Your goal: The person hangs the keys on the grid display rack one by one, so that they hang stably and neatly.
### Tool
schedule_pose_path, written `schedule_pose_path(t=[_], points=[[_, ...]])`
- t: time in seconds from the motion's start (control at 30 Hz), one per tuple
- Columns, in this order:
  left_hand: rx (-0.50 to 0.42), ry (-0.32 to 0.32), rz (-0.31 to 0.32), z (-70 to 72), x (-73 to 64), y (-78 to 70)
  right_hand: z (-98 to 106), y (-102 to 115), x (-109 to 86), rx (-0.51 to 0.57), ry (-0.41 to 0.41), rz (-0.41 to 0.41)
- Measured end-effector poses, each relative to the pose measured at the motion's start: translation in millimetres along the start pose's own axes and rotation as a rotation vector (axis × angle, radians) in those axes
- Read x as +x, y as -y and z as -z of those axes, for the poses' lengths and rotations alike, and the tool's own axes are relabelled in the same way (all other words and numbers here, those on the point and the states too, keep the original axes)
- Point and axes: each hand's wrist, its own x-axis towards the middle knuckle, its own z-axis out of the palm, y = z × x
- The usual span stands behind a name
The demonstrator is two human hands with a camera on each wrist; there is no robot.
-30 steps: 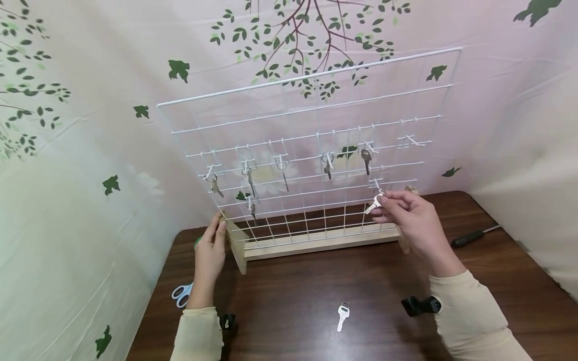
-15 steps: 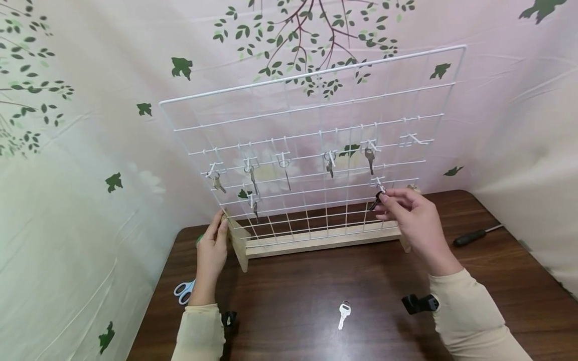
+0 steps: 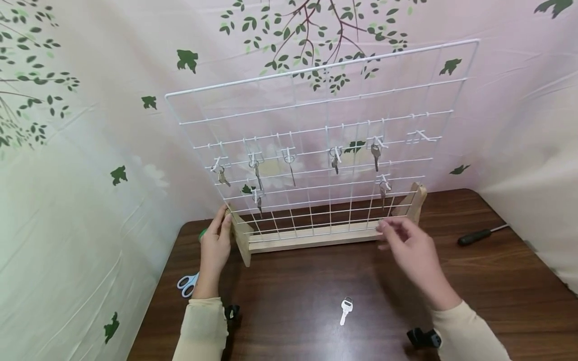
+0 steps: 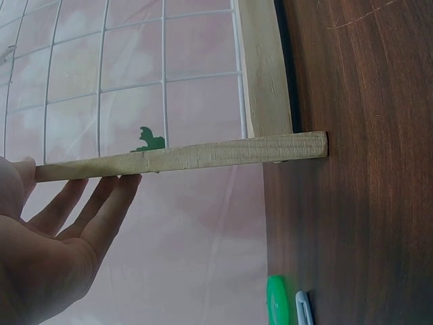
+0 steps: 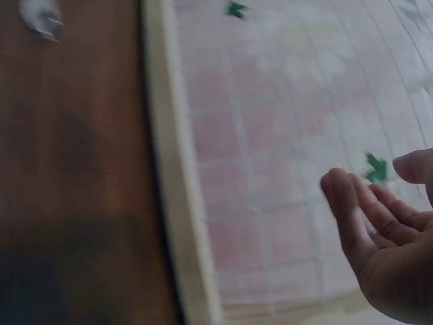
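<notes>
My left hand (image 3: 215, 246) holds the left wooden end piece (image 4: 203, 154) of a stand, thumb on one side and fingers on the other. The stand carries a white wire grid (image 3: 311, 103) with several hooks. From one low hook at the right hangs a key (image 3: 383, 196) on its ring. Below that key is my right hand (image 3: 413, 250), apart from it. Nothing shows between its loosely bent fingers in the right wrist view. Another key (image 3: 345, 311) with a ring lies flat on the brown table (image 3: 289, 286), in front of the stand.
More keys hang on the grid, such as one key (image 3: 376, 157) at upper right. The far-right hook (image 3: 422, 135) bears no key. Blue scissors (image 3: 187, 285) lie at the left; a dark-handled screwdriver (image 3: 475, 237) lies at the right. A green round object (image 4: 277, 300) sits behind my left hand.
My right hand has let go of the key, which now hangs on the lower right hook, and has moved down from it. My left hand keeps its hold on the stand.
</notes>
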Motion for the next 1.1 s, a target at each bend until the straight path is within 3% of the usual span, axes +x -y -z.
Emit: schedule_pose_path(t=[0.1,0.4,0.53,0.67,0.83,1.1], points=[[0.008,-0.002,0.0,-0.2,0.4,0.5,-14.6,-5.8,-14.8,-0.039,0.073,-0.041],[-0.008,0.004,0.002,-0.3,2.1,1.9,-40.6,-23.3,-44.4,-0.129,0.338,-0.325],[-0.008,0.002,-0.001,0.0,1.4,1.3,-48.1,-30.7,-54.8,-0.13,0.482,-0.347],[-0.006,0.001,-0.007,0.2,1.3,0.9,-55.5,-35.6,-62.5,-0.13,0.587,-0.316],[-0.014,0.01,-0.004,0.4,1.7,0.8,-64.1,-35.1,-68.4,-0.183,0.599,-0.274],[-0.017,0.016,0.018,0.9,1.4,0.3,-73.3,-28.3,-70.2,-0.318,0.538,-0.236]])
